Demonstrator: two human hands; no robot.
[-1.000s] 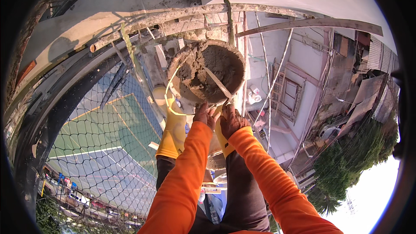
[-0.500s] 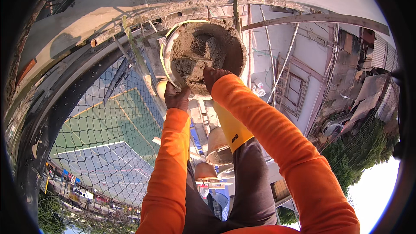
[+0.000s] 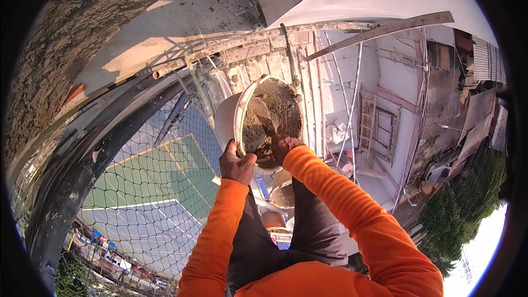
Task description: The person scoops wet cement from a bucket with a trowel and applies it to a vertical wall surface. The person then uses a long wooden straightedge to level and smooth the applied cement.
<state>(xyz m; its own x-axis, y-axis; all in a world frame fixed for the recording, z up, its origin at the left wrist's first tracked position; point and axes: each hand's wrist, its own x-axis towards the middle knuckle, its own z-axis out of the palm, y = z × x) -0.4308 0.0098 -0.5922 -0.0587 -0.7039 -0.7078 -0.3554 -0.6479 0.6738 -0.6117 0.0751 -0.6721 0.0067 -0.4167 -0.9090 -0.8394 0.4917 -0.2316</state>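
1. Head view, object held: a white bucket (image 3: 228, 118) loaded with wet grey mortar (image 3: 272, 124) is raised in front of the person, tipped so its open mouth faces the camera. It sits above the person's legs, just in front of a scaffold pole (image 3: 258, 37) and the brick courses behind it.

2. Head view, left hand (image 3: 237, 164): the fingers are curled shut over the lower rim of the bucket, thumb side toward the mortar. The hold is closed on the rim.

3. Head view, right hand (image 3: 286, 146): it lies against the lower inside edge of the bucket mouth, touching the mortar. The fingers are partly buried, so how far they close cannot be told.

4. Handling judgement: the load is probably heavy and dense. The mortar is soft and will slump or spill if the tilt increases. The plastic wall likely flexes under load, and a mortar-smeared rim is likely slippery. The rim and the underside of the base are the soundest places to take hold.

5. Edges: a slanted timber (image 3: 379, 28) and thin vertical rods stand to the right of the bucket. A rough plastered wall (image 3: 60, 55) curves along the left.

6. Open room: safety netting (image 3: 148, 187) hangs below left, with a green court far beneath. To the right, a steep drop falls past a neighbouring building (image 3: 396, 126). Free space for movement is narrow, confined between wall, poles and the drop.
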